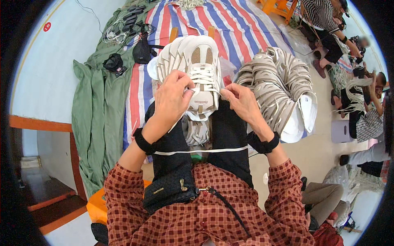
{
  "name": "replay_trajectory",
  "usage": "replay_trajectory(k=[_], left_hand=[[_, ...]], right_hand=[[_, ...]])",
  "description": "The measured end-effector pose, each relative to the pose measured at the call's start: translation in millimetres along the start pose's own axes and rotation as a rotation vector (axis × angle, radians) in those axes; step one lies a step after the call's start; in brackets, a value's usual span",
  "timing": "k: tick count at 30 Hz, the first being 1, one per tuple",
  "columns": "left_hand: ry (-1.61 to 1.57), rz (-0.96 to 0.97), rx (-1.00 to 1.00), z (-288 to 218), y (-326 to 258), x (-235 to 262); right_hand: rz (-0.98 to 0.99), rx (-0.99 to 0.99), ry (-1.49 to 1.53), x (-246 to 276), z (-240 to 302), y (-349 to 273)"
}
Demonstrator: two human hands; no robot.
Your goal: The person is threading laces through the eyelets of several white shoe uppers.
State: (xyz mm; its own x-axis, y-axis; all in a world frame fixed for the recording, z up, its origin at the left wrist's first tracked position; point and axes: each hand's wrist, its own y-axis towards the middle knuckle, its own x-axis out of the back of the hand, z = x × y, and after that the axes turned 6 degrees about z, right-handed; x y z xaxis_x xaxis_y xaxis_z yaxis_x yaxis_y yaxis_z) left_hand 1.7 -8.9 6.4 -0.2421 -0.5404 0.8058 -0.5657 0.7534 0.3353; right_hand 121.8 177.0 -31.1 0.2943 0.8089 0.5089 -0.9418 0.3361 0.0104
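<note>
In front of me, toe end away, lies a white and beige shoe upper [198,102] with a white shoelace [202,78] crossing it in several rows. My left hand [174,96] is closed at the upper's left edge, its thumb and fingers pinched on the lace; a loose white end hangs below it. Against the right edge, my right hand [243,102] pinches the lace between thumb and forefinger. A fanned stack of similar uppers [166,59] sits behind and to the left. More laced uppers [198,132] show below, between my thighs.
A large curved pile of uppers [271,82] lies at right on a striped sheet [242,24]. Green cloth [96,102] covers the left side, near a black bag [143,49]. A white band [201,151] crosses my thighs. Other people [328,45] sit at the far right.
</note>
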Motion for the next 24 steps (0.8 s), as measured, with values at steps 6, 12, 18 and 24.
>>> replay_trajectory(k=[6,12,18,24], left_hand=[[-0.064,0.025,-0.077,7.0,5.7,0.7],[0.04,-0.048,-0.196,3.3,17.4,-9.2],[0.202,-0.039,-0.328,-0.8,-1.2,-8.4],[0.017,-0.128,-0.115,-5.1,-33.0,-2.8]], right_hand=[[0.253,-0.151,0.317,3.3,-1.7,6.8],[0.474,-0.275,0.581,8.3,5.3,5.7],[-0.1,0.447,-0.613,32.9,13.4,-2.8],[-0.117,0.479,-0.749,14.6,-2.7,-22.2]])
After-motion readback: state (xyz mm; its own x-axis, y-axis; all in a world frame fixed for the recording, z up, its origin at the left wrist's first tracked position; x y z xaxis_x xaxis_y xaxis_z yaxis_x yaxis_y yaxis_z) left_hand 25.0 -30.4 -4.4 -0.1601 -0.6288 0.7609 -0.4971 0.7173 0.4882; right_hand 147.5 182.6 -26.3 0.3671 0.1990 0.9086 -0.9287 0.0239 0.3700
